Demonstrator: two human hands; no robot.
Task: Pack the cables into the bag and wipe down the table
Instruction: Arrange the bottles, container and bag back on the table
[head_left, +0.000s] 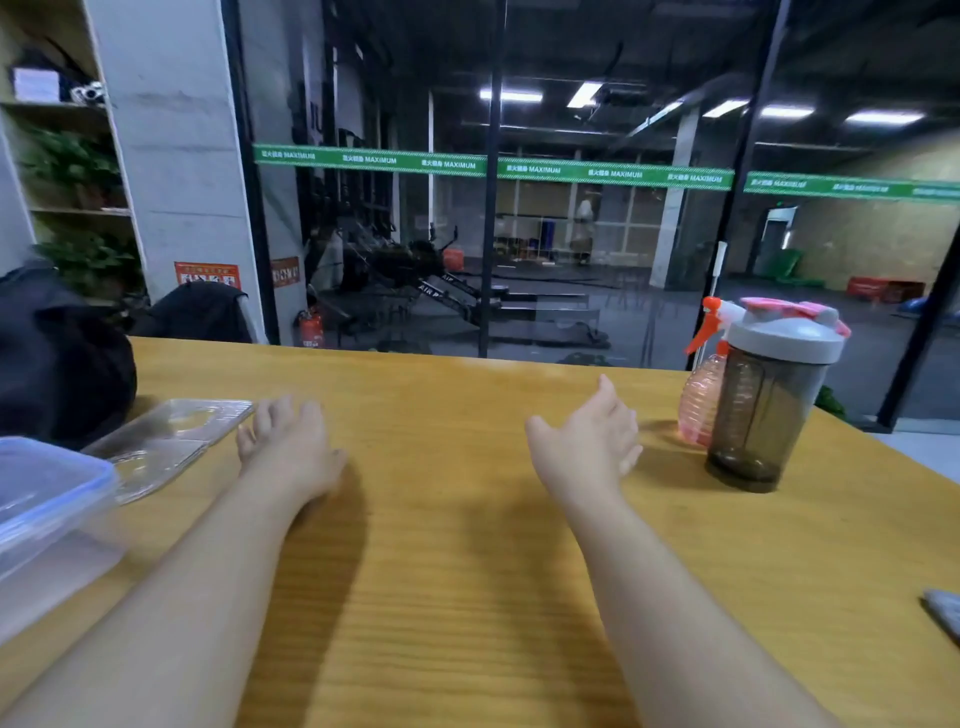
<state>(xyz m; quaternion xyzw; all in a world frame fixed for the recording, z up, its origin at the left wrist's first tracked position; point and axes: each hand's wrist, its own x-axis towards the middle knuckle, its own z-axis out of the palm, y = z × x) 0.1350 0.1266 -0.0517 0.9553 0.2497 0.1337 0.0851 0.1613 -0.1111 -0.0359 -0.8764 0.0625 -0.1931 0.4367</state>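
- The left hand (288, 444) was stretched out over the worktop (467, 545), palm down, fingers loose. It held nothing.
- The right hand (589, 441) was out too, turned on its side with the fingers spread. It was empty as well.
- Both hands hung over a bare patch of wood. It looked like they were between jobs, ready to reach for something.
- A black bag (57, 353) sat far out past the left hand, at the worktop's edge. That is likely where the cables should go.
- No cables could be seen anywhere. They may already be inside the bag, but the bag was too dark to tell.
- Just beside the left hand's fingers lay a clear flat plastic piece (166, 441). Nearer the person, on the same side, stood a clear box with a blue-edged lid (47, 514).
- Out past the right hand stood a dark shaker cup (763, 410) with a grey lid. A pink spray bottle (701, 400) with an orange trigger stood touching or just behind it.
- The spray bottle was likely there for the wiping. It was close enough for the right hand to reach.
- A grey thing (945, 613) peeked in at the picture's edge, on the right arm's side. It might be a cloth, but too little showed to be sure.
- My guess is that the wiping had not begun, since neither hand held a cloth.
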